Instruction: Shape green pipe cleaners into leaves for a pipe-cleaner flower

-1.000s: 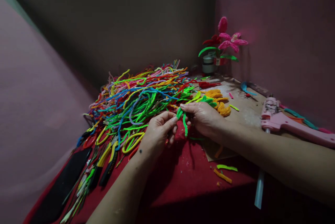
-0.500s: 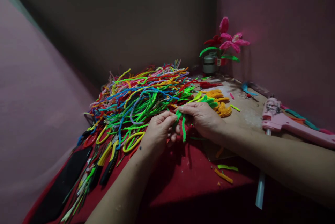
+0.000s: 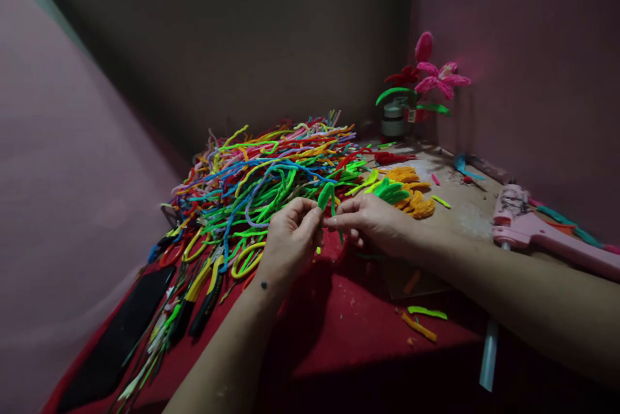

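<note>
Pliers (image 3: 209,300) lie before the pipe-cleaner pile (image 3: 276,175), phone (image 3: 119,340) further left, glue gun (image 3: 537,233) right.

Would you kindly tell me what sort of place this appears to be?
It looks like a small craft corner, perhaps in a home: a heap of coloured fuzzy stems, a pink glue gun and a pink handmade-looking flower all point that way.

Craft corner: pipe cleaners (image 3: 278,191), glue gun (image 3: 547,238)
</note>
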The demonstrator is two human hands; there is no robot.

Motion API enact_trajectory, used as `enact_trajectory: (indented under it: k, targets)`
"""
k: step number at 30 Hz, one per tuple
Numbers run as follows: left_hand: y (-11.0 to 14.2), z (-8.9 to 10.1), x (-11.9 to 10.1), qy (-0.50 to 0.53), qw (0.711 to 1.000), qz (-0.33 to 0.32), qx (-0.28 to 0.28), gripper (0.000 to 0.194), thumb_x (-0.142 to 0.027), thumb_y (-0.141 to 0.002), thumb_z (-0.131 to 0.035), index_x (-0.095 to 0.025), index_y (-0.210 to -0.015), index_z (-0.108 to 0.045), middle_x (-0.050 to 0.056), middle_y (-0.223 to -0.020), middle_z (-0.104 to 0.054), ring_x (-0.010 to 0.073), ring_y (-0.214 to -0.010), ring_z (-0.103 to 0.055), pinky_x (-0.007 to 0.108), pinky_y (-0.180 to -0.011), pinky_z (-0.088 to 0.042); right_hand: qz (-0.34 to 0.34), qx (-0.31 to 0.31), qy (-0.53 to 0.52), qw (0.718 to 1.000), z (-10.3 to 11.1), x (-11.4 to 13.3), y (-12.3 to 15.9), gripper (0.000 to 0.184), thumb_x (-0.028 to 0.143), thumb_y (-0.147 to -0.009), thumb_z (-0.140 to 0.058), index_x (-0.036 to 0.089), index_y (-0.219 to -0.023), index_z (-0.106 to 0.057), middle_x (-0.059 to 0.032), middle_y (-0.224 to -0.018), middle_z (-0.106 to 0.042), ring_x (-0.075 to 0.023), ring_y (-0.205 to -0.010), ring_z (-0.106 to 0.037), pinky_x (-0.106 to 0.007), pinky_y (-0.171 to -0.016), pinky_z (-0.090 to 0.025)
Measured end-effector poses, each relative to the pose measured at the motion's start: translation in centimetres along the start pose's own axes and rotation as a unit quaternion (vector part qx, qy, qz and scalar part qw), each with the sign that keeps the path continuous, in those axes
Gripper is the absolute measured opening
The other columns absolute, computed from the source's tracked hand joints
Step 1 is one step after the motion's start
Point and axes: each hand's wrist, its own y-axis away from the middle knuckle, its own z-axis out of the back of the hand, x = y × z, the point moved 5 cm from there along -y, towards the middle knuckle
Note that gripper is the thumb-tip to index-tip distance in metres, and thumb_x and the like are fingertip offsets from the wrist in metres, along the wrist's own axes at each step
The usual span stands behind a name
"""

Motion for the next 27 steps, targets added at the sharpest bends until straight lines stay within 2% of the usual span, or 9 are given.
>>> enact_trajectory:
  k: [3, 7, 10, 13, 17, 27]
  targets:
    - [-0.1, 0.3, -0.1, -0.020, 0.999, -0.026, -0.027, 0.010, -0.021, -0.075, -0.052, -0.015, -0.067, -0.050, -0.005, -0.044, -0.049, 0.0061, -0.037, -0.043, 0.015, -0.036, -0.033, 0.023, 0.012, -0.003, 1.000, -0.3, 0.2, 0.1, 0.027, 0.031, -0.065, -0.065, 0.015, -0.051, -0.048, 0.0035, -0.041, -0.049, -0.0050, -0.031, -0.038, -0.020, -0.033, -0.027]
    - [-0.2, 0.4, 0.1, -0.024, 0.999, -0.026, -0.031, 0.009, -0.021, -0.075, -0.052, -0.016, -0.068, -0.049, -0.005, -0.044, -0.050, 0.0072, -0.035, -0.044, 0.016, -0.034, -0.034, 0.096, -0.018, -0.095, 0.991, 0.1, 0.8, 0.1, 0.016, 0.025, -0.065, -0.066, 0.014, -0.066, -0.055, -0.0001, -0.057, -0.061, -0.0087, -0.045, -0.052, -0.023, -0.045, -0.042]
    - [-0.1, 0.1, 0.2, -0.017, 1.000, -0.018, -0.018, 0.008, -0.021, -0.075, -0.053, -0.017, -0.069, -0.049, -0.005, -0.044, -0.051, 0.0078, -0.035, -0.045, 0.017, -0.034, -0.038, 0.149, -0.035, -0.141, 0.978, 0.4, 1.3, 0.2, 0.016, 0.023, -0.064, -0.067, 0.014, -0.071, -0.056, -0.0012, -0.061, -0.063, -0.0106, -0.052, -0.056, -0.025, -0.052, -0.045]
    - [0.1, -0.2, 0.3, -0.013, 1.000, -0.015, -0.009, 0.008, -0.020, -0.075, -0.053, -0.016, -0.070, -0.049, -0.004, -0.046, -0.052, 0.0086, -0.036, -0.048, 0.018, -0.035, -0.040, 0.181, -0.045, -0.124, 0.975, 0.6, 1.7, 0.3, 0.014, 0.024, -0.067, -0.066, 0.014, -0.073, -0.057, -0.0019, -0.063, -0.063, -0.0100, -0.052, -0.055, -0.025, -0.053, -0.044]
    - [0.1, -0.4, 0.4, -0.020, 1.000, -0.014, -0.007, 0.007, -0.019, -0.075, -0.054, -0.015, -0.071, -0.049, -0.003, -0.047, -0.053, 0.0089, -0.036, -0.049, 0.018, -0.035, -0.039, 0.189, -0.049, -0.099, 0.976, 0.5, 1.8, 0.4, 0.013, 0.024, -0.069, -0.065, 0.013, -0.072, -0.057, -0.0016, -0.062, -0.062, -0.0098, -0.052, -0.054, -0.024, -0.051, -0.043]
    - [0.2, -0.4, 0.3, -0.031, 0.999, -0.031, -0.010, 0.003, -0.016, -0.075, -0.052, -0.014, -0.072, -0.051, -0.004, -0.046, -0.053, 0.0081, -0.036, -0.048, 0.017, -0.035, -0.039, 0.161, -0.028, -0.139, 0.977, 0.5, 1.5, 0.2, 0.015, 0.023, -0.067, -0.067, 0.013, -0.072, -0.057, -0.0019, -0.063, -0.063, -0.0100, -0.051, -0.055, -0.025, -0.051, -0.044]
